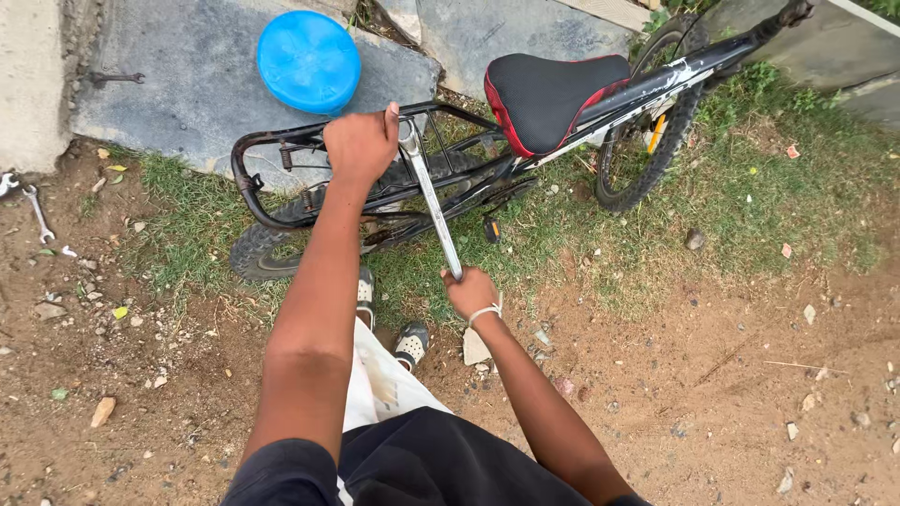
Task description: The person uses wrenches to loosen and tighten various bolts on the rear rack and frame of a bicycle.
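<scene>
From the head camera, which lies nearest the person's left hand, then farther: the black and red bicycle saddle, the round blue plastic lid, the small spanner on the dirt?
1. Round blue plastic lid, just above the left hand.
2. Black and red bicycle saddle, to the right.
3. Small spanner on the dirt, far left.

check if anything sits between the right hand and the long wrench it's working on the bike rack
Nothing visible does: the right hand already grips the wrench at its lower end, while the left hand rests on the rear rack.
</scene>
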